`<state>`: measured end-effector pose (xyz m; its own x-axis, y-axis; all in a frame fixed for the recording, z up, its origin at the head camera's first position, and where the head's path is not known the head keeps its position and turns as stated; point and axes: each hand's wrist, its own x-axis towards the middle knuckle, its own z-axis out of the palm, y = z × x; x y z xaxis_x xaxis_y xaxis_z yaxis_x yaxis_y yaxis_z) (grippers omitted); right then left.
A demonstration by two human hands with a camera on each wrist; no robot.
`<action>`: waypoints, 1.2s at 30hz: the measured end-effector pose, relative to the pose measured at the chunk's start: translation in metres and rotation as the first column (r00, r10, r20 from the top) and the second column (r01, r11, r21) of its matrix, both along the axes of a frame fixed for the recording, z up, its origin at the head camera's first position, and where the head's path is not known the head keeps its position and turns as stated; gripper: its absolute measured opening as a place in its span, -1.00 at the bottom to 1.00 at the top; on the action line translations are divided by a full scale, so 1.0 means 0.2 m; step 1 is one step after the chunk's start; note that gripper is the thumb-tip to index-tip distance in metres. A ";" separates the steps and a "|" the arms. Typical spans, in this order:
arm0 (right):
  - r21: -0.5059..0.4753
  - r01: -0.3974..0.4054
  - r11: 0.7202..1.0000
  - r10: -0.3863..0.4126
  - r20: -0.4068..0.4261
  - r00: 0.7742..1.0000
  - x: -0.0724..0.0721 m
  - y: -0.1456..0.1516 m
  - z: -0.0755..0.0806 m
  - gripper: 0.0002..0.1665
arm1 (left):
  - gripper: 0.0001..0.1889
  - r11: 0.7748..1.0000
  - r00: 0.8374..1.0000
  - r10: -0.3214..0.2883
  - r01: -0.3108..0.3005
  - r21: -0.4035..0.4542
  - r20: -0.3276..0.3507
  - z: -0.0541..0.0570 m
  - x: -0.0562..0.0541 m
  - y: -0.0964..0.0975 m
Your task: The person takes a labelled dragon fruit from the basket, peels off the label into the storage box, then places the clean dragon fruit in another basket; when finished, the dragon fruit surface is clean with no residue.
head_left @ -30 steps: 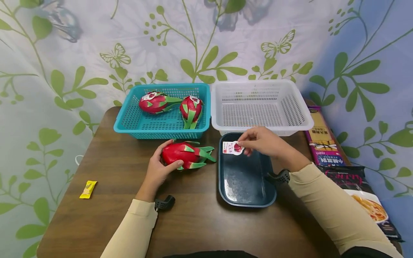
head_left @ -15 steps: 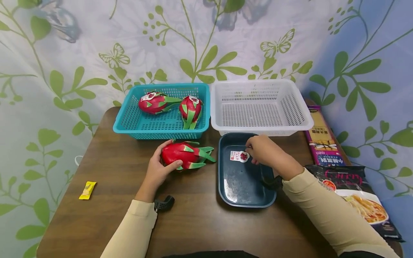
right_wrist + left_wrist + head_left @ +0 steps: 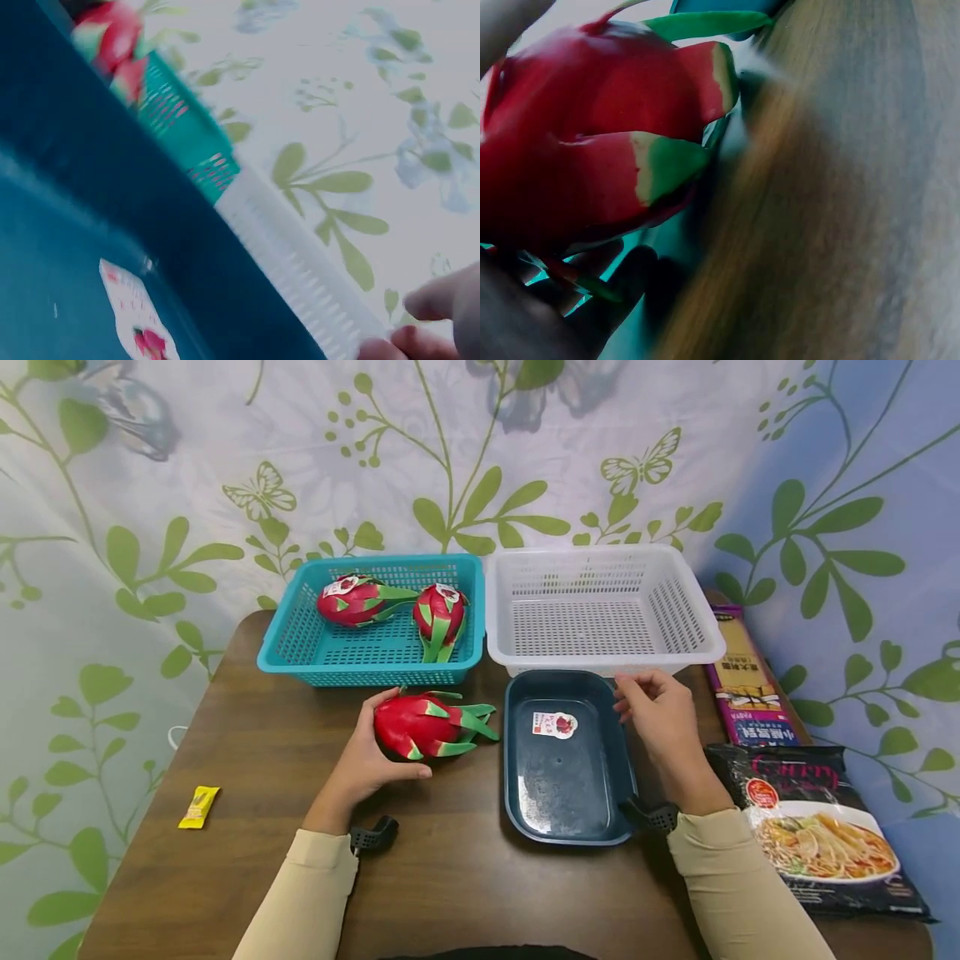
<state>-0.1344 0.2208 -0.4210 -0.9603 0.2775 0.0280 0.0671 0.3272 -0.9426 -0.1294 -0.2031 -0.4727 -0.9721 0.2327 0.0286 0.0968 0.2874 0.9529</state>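
Observation:
A red dragon fruit [image 3: 420, 724] with green-tipped scales lies on the table, and in the head view it bears no label on its upper side. My left hand [image 3: 369, 755] is at its left end, the fingers along its far side and the thumb stretched out in front, apart from the skin. To its right is a dark blue tray [image 3: 570, 785], with a white label [image 3: 555, 724] printed with a dragon fruit lying flat on its bottom. Beside the tray's right rim, my right hand [image 3: 663, 718] hovers with fingers loosely bent and nothing between them.
Behind stands a teal basket [image 3: 375, 677] holding two labelled dragon fruits [image 3: 438, 614]. A white basket [image 3: 607, 658] adjoins it. Pasta [image 3: 753, 693] and a black noodle packet [image 3: 817, 827] lie at the right, a yellow sachet [image 3: 198, 807] at the left.
My right hand set the label down inside the tray, let go and moved right, out over the rim. My left thumb has come off the dragon fruit, which stays put.

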 end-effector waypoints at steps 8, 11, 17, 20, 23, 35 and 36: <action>-0.686 0.197 0.700 -0.152 0.127 0.980 -0.06 0.04 -0.02 -0.53 | 0.09 0.999 0.997 0.046 -0.046 -0.012 -0.056 -0.01 0.01 0.02; -0.793 0.202 0.575 -0.130 0.155 0.979 -0.09 0.06 -0.04 -0.47 | 0.08 0.999 0.998 0.044 -0.044 -0.003 -0.042 0.01 0.03 0.03; -0.902 0.166 0.400 -0.135 0.121 0.983 -0.12 0.03 -0.07 -0.53 | 0.08 1.000 1.000 0.018 -0.017 0.023 -0.024 0.01 0.03 -0.01; -0.925 0.109 0.363 -0.144 0.060 0.988 -0.14 0.01 -0.08 -0.68 | 0.02 1.000 0.998 0.023 -0.022 0.020 -0.055 0.01 0.03 -0.03; -0.939 0.061 0.337 -0.160 0.007 0.987 -0.15 0.00 -0.09 -0.75 | -0.03 1.000 0.995 0.027 -0.026 0.010 -0.096 0.01 0.03 -0.05; -0.950 -0.003 0.313 -0.177 -0.061 0.982 -0.15 -0.01 -0.13 -0.66 | -0.05 1.000 0.962 -0.005 0.011 0.020 -0.274 0.17 0.00 -0.28; -0.951 -0.003 0.309 -0.177 -0.060 0.982 -0.15 0.00 -0.13 -0.66 | -0.03 0.999 0.957 -0.016 0.028 0.039 -0.289 0.20 0.00 -0.29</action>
<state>-0.1647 0.2199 -0.4471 -0.9389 0.2816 -0.1977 -0.1110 -0.7917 -0.6007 -0.1304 -0.2613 -0.4336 -0.9157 0.2462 0.3177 0.3756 0.2427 0.8944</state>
